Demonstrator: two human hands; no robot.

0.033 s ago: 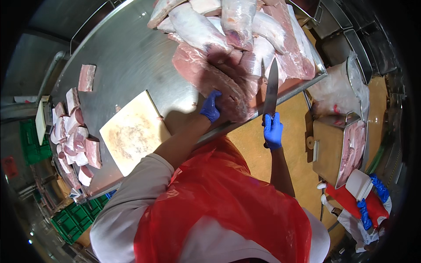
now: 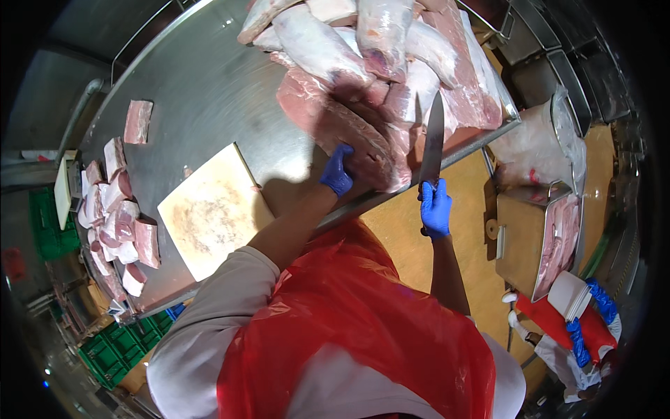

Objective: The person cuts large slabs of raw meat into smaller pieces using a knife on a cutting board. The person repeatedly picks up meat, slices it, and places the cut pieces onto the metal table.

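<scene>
My left hand (image 2: 337,171), in a blue glove, grips the near end of a long slab of raw meat (image 2: 328,119) at the table's front edge. My right hand (image 2: 435,209), also gloved, is closed round the handle of a large knife (image 2: 433,140), blade pointing away from me beside the slab. Behind them lies a heap of large pale meat pieces (image 2: 317,42) on the steel table (image 2: 160,84). A stained cream cutting board (image 2: 202,209) lies left of my left arm, and several smaller cut pieces (image 2: 126,227) are grouped further left.
At the right stand a plastic-lined bin (image 2: 537,146) and a steel container of meat (image 2: 523,237). A co-worker in a red apron (image 2: 593,328) holding white trays (image 2: 571,295) is at the lower right. Green crates (image 2: 115,356) stand at the lower left, beyond the table.
</scene>
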